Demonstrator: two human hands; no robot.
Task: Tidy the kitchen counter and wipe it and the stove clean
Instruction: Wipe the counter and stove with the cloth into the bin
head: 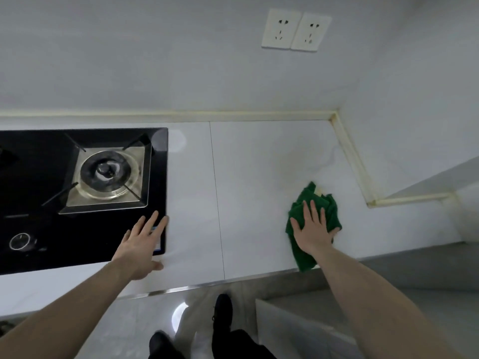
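Green cloth (315,221), crumpled, lying on the white counter (259,182) toward its right end, its near corner reaching the counter's front edge. Right hand (312,233) laid flat on the cloth, fingers straight and slightly spread, palm pressing down, thumb at the cloth's right margin. Left hand (143,244) flat and open, fingers extended over the near right corner of the black glass stove (39,242), thumb over the white counter just beside the stove's edge; whether the palm touches the surface cannot be told. Gas burner (108,173) with black pan supports set in a square metal tray in the stove's right half. Round control knob (20,241) near the stove's front edge, well left of the left hand. Thin seam in the counter running front to back between the two hands. Yellowed sealing strip (350,154) along the junction of counter and wall. Two white wall sockets (296,31) side by side above the counter. Dark shoes (221,314) on the pale floor below the counter's metal-trimmed edge.
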